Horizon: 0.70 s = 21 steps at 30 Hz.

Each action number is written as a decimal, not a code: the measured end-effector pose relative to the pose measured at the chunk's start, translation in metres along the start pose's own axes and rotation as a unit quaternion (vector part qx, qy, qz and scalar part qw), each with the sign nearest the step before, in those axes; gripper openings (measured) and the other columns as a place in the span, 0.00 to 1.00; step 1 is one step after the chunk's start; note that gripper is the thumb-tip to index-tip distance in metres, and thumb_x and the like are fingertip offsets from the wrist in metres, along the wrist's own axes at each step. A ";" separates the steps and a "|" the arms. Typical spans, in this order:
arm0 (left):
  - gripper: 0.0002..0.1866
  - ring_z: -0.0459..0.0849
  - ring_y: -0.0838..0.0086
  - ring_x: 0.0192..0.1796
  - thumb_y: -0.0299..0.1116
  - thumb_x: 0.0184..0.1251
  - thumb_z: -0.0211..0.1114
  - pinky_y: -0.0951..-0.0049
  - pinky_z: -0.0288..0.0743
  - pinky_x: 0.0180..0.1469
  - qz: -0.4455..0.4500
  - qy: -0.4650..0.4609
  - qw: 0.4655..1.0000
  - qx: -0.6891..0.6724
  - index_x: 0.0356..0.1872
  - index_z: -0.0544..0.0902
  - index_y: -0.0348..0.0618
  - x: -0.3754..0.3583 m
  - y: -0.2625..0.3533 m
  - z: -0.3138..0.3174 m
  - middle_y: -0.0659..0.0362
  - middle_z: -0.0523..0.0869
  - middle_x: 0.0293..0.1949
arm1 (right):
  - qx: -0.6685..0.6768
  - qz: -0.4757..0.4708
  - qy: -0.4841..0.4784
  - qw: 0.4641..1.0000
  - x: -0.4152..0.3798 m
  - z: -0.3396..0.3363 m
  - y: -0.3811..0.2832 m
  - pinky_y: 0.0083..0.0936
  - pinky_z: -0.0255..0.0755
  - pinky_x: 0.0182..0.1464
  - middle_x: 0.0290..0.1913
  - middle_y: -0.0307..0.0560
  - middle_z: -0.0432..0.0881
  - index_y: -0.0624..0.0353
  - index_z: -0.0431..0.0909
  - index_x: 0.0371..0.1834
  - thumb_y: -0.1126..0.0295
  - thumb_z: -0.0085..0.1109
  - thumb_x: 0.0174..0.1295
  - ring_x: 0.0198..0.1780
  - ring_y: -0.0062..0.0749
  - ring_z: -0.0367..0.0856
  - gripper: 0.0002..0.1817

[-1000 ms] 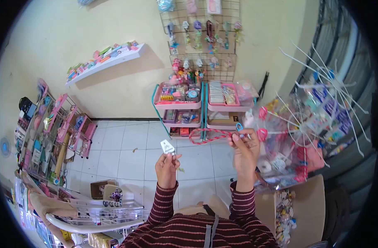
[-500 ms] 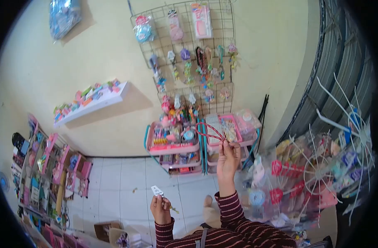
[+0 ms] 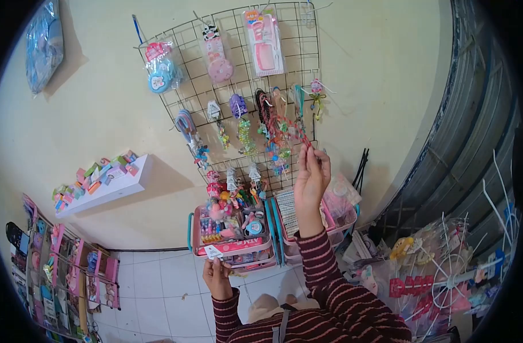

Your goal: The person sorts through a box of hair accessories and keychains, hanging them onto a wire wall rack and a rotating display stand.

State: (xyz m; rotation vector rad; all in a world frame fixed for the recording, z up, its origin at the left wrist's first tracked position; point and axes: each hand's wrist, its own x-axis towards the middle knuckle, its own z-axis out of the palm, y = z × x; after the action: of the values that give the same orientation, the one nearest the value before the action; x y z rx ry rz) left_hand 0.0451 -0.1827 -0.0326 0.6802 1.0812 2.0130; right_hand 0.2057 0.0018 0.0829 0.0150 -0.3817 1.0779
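My right hand is raised in front of the wire rack, its fingertips pinching a red cord whose loop overlaps the hanging straps. Lower and to the left, my left hand pinches a small white tag in front of the pink cart. Behind the right hand, the wire grid rack bears packaged pink and blue items on top, with keychains and straps in rows beneath.
A pink cart filled with trinkets stands under the rack, beside a second one. On the left are a white wall shelf with small boxes and a stocked floor shelf. Wire racks with bagged goods stand at the right.
My right hand has risen with the red cord, from above the carts to the rack's hanging straps. The view has tilted up towards the wall. My left hand still holds the tag.
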 end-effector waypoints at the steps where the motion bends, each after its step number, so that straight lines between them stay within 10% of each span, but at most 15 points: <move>1: 0.06 0.61 0.86 0.16 0.32 0.61 0.49 0.87 0.55 0.19 -0.004 0.002 1.000 -0.001 0.29 0.69 0.41 0.008 -0.003 -0.002 0.63 0.73 0.19 | -0.005 0.001 0.001 1.000 0.010 -0.001 0.009 0.20 0.70 0.45 0.32 0.45 0.74 0.62 0.69 0.28 0.81 0.51 0.50 0.40 0.31 0.74 0.04; 15: 0.07 0.61 0.86 0.15 0.32 0.60 0.50 0.86 0.54 0.19 -0.044 -0.038 0.998 -0.006 0.24 0.68 0.43 0.131 -0.016 0.014 0.64 0.70 0.15 | -0.062 -0.033 0.100 0.992 0.058 -0.047 0.130 0.21 0.70 0.47 0.36 0.46 0.74 0.63 0.70 0.26 0.82 0.50 0.51 0.43 0.34 0.74 0.02; 21: 0.08 0.66 0.85 0.17 0.32 0.60 0.50 0.88 0.55 0.18 0.005 -0.120 0.991 0.054 0.25 0.68 0.41 0.203 0.002 0.052 0.63 0.71 0.16 | -0.179 -0.023 0.071 0.981 0.051 -0.080 0.171 0.24 0.68 0.50 0.44 0.50 0.72 0.66 0.70 0.41 0.78 0.47 0.54 0.45 0.33 0.72 0.11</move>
State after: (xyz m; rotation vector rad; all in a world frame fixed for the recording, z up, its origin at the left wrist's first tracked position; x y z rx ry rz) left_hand -0.0363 0.0037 0.0162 0.9585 1.0483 1.8353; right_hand 0.1036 0.1427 -0.0053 -0.3695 -0.4387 0.9464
